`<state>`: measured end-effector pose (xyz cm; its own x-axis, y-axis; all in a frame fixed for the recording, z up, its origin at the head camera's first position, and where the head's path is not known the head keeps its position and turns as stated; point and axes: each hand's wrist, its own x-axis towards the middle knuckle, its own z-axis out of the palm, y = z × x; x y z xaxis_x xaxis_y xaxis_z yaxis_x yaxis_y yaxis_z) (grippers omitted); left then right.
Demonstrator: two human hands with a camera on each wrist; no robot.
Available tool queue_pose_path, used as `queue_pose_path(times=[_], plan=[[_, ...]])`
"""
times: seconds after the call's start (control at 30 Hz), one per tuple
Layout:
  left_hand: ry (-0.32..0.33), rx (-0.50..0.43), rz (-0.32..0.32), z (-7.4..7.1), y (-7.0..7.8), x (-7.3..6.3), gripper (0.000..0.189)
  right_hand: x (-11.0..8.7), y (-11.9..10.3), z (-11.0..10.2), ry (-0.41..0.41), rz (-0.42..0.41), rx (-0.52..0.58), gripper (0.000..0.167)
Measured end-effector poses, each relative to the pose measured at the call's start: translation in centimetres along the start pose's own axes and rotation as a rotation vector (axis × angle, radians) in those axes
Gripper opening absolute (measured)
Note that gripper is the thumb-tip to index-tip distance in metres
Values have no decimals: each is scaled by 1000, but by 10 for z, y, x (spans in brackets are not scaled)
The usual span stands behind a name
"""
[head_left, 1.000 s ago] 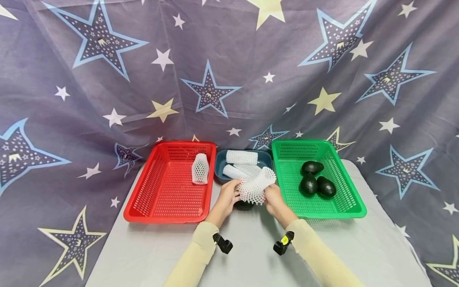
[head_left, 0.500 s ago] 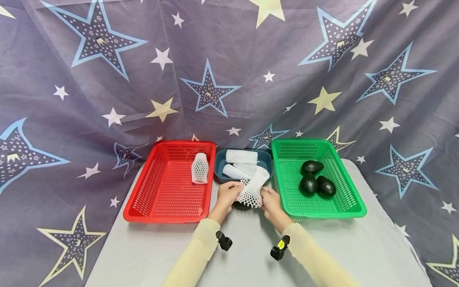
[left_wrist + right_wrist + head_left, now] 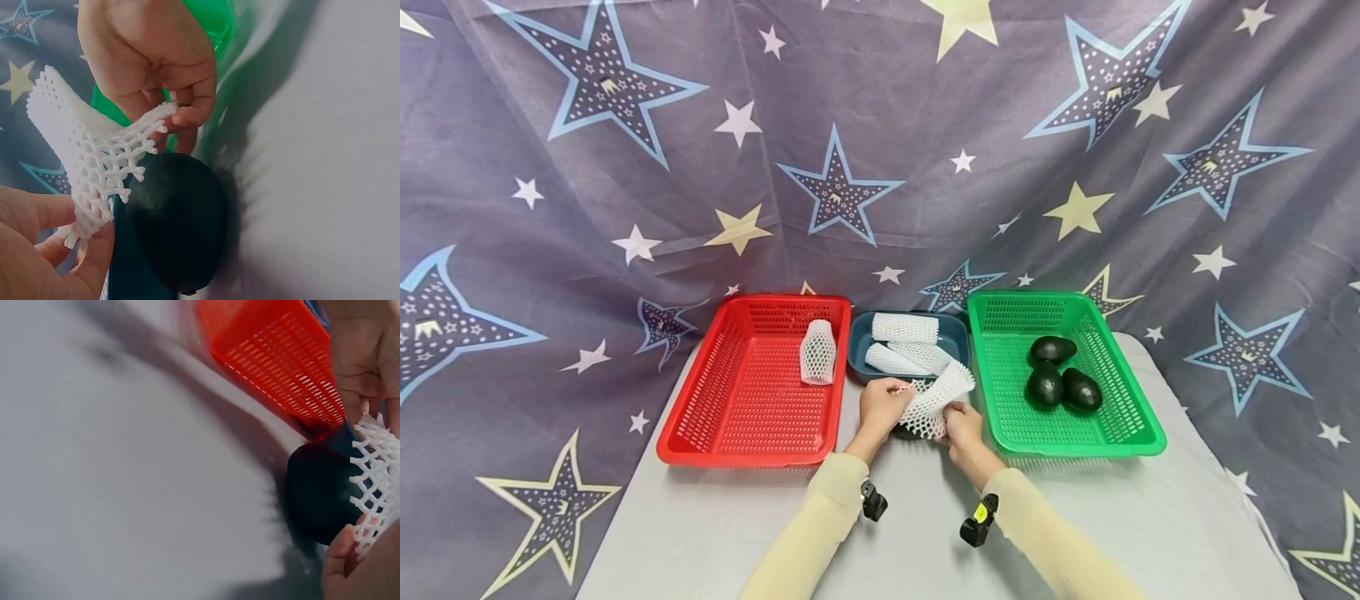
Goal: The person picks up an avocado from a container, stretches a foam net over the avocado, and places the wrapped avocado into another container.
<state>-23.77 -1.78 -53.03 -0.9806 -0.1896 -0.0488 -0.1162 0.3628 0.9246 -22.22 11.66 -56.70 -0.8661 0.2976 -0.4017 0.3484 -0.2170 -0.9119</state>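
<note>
A white foam net sleeve (image 3: 942, 398) is stretched by its open end between both hands. My left hand (image 3: 880, 407) pinches one side of its rim between thumb and fingers. My right hand (image 3: 964, 429) pinches the opposite side; in the left wrist view, the right thumb and fingertips (image 3: 187, 117) grip the rim. Just beyond the net's mouth, a dark avocado (image 3: 178, 219) lies on the table beside the blue box. The net and hands largely hide it in the head view, while the right wrist view shows its rounded side behind the mesh.
Several foam sleeves (image 3: 906, 328) lie in the small blue box (image 3: 961, 332). To its left is a red basket (image 3: 752, 458) with a bulging white net (image 3: 817, 353) inside. The green basket (image 3: 1138, 429) on the right holds 3 avocados (image 3: 1047, 385). A starry curtain hangs behind.
The sleeve's free end has swung left, then back right. My right hand has come slightly left and nearer the body; my left hand has shifted slightly right.
</note>
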Motion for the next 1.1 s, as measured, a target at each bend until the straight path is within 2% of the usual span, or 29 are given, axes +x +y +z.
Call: queue_pose_path(times=[0.17,0.3,0.4,0.73,0.93,1.1], plan=[[7,16,-40,2,-7,1,9,0,6,-2,-50,54,-21,34],[12,-6,-81,1,-14,1,9,-2,7,-2,-75,89,-26,37],[25,-30,-95,1,-20,2,8,-3,7,-1,-81,96,-14,33],[82,-90,-142,0,-35,4,11,-5,10,9,-83,65,38,7],[125,-147,-181,1,-42,2,15,-7,3,12,-97,59,54,8],[127,-232,-200,1,-42,-1,16,-7,-7,13,-48,-36,24,16]])
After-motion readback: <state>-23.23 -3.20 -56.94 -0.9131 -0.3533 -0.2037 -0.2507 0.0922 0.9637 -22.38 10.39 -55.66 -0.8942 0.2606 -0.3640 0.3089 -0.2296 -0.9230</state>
